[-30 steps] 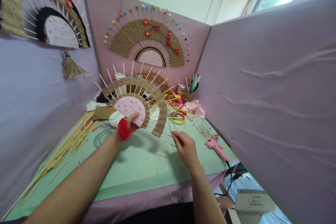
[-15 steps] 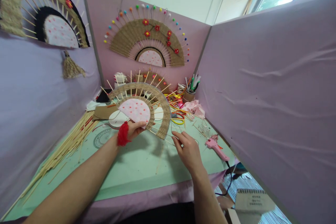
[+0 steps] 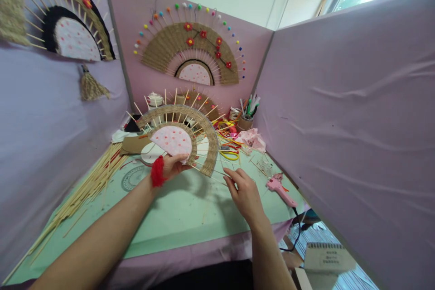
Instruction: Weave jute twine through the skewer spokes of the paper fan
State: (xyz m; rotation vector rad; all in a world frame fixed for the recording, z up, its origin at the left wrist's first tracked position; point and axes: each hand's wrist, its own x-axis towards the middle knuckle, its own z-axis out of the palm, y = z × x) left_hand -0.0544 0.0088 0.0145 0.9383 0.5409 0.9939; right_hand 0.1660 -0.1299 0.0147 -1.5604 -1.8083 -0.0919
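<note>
Fan: in the head view, the fan was held up over the bench, ahead of the body and between the hands, mostly left of the right one.
Long axis: its straight side sloped from upper left down to lower right, so the lower end of the woven band pointed towards the right hand.
Left hand: nearer; the left hand gripped the straight side, thumb across the dotted panel.
Right hand: just beyond the band's lower end, the right hand had thumb and forefinger pinching what seemed a thin strand, too fine to be certain.
Notebook: beyond the bench's right edge, the notebook bore cover lettering, too blurred to read.
Glue gun: no brand was legible on the glue gun.
</note>
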